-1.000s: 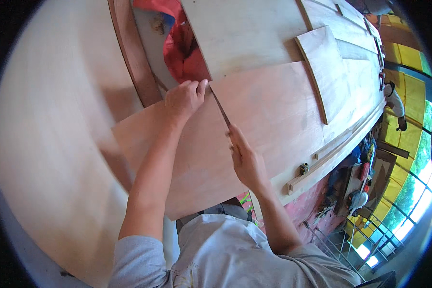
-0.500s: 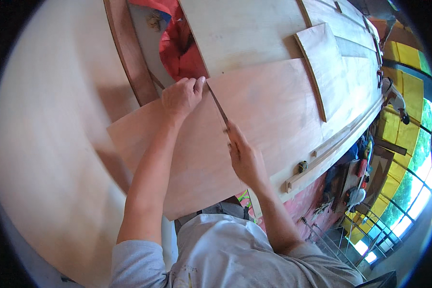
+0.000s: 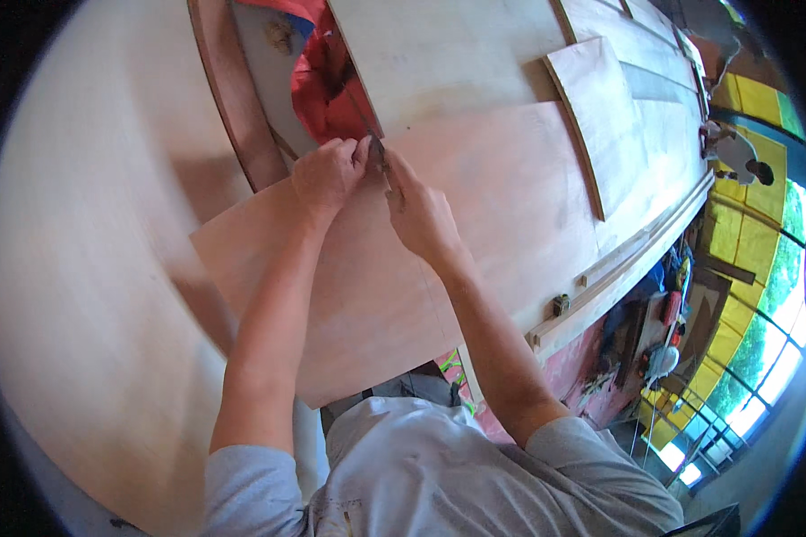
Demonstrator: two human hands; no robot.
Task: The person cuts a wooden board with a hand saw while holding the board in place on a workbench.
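Observation:
A thin plywood sheet lies in front of me, with a faint line drawn across it toward my body. At its far edge, my left hand is closed over the wood, thumb on top. Just right of it, my right hand is wrapped round the handle of a handsaw. Only a short dark piece of the blade shows, right by the left thumb at the sheet's far edge. The rest of the saw is hidden by my fingers and the sheet.
A smaller board lies on the plywood at the right. Near the right edge are a tape measure and long wood strips. Red cloth sits beyond my left hand. A pale panel fills the left; another person is far right.
My right hand has moved away from my body with the saw, up beside the left hand. Less of the blade shows now. My left hand keeps its hold on the plywood.

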